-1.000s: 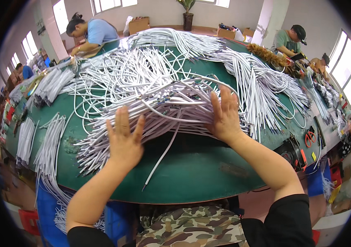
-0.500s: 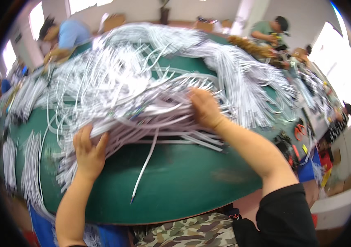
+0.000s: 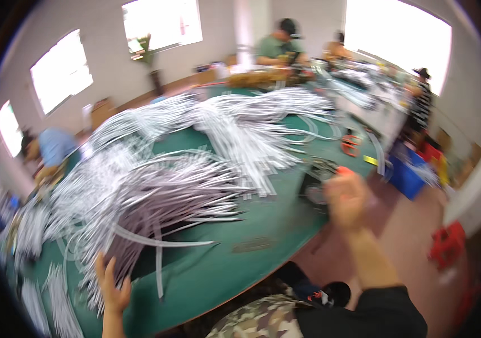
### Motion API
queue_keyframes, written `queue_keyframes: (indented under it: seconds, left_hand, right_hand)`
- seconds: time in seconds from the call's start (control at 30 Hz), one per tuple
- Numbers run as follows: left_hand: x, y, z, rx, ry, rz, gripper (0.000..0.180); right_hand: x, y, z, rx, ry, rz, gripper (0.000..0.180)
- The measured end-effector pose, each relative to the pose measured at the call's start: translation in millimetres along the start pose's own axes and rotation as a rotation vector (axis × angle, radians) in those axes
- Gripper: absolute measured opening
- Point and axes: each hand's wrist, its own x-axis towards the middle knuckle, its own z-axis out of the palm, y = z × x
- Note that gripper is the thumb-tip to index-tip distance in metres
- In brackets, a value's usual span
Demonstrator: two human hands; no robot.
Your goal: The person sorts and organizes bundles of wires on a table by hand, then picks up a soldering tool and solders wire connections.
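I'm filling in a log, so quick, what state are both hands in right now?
Left hand: open, beside the white wires.
Right hand: blurred, near the black tool; cannot tell if it's open, closed or holding anything.

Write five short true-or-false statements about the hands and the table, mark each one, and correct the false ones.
1. The left hand has its fingers spread at the near left side of the white cable pile. True.
2. The right hand is buried in the white cable pile. False: it is away from the pile, by the black device; blur hides its grip.
3. The orange-handled scissors lie beyond the black device, farther from the wearer. True.
4. The tabletop is bright red. False: it is green.
5. A person in a green top is beyond the cables. True.
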Motion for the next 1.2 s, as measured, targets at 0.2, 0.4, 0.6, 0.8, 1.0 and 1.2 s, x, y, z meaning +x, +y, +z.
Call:
queue_keyframes:
  seconds: [0.2, 0.4, 0.6, 0.8, 1.0, 1.2]
  left_hand:
    - [60.0, 21.1, -58.4, 0.042, 0.331, 0.053, 0.04]
    - [129.9, 16.4, -53.0, 0.028, 0.002, 0.058, 0.055]
    - [147.8, -1.6, -43.9, -0.198, -0.162, -0.103, 0.044]
    - [172.9, 21.4, -89.9, -0.027, 0.097, 0.262, 0.027]
    - [133.3, 128.4, -103.9, 0.226, 0.059, 0.261, 0.009]
    - [52.6, 213.2, 46.0, -0.063, -0.179, -0.008, 0.012]
  right_hand:
    - [-92.3, 166.7, -62.0, 0.043, -0.172, 1.099, 0.04]
    - [-144.3, 258.3, -47.4, -0.069, -0.109, 1.083, 0.037]
    - [-92.1, 174.6, -50.4, 0.635, -0.001, 1.254, 0.035]
    - [-72.0, 189.6, -66.1, 0.844, 0.453, 1.094, 0.026]
    - [-39.2, 120.5, -129.3, 0.914, 0.391, 0.75, 0.027]
    - [-40.6, -13.6, -70.0, 1.374, -0.085, 0.607, 0.054]
